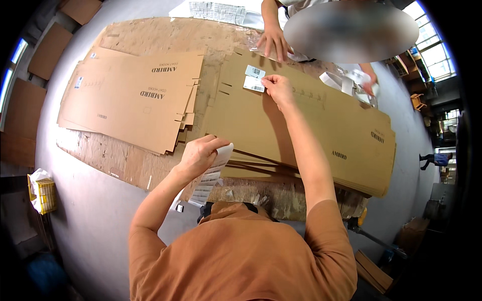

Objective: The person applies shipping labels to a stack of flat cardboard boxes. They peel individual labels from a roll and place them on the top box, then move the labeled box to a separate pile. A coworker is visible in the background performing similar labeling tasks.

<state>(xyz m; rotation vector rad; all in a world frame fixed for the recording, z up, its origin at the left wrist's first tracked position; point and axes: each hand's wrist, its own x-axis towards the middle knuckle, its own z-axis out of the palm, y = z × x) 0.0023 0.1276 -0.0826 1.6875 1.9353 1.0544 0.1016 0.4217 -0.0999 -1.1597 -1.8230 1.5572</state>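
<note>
- At nine o'clock of the worktable (100,155) lies a stack of flattened cartons (130,98), fanned a little and untouched by either hand.
- The left hand (198,155), near the middle at about six o'clock, is curled shut around a sheet of labels (211,178), which hangs down from the fist toward the person's chest.
- The right hand (278,89) reaches up to twelve o'clock; its fingertips press a white label (254,84) onto the top flat carton (301,130) of a second pile. A second white label (255,71) sits just above it, touching or nearly so.
- The step in hand looks like sticking labels on this carton: the lower label appears partly laid, with the fingers at its right edge.
- The next move seems to call for smoothing that label flat, square to the one above, then peeling another from the sheet.
- At one o'clock a co-worker's hand (273,42) rests spread on clear plastic wrap (261,50) at the carton's far edge, apart from the labelling.
</note>
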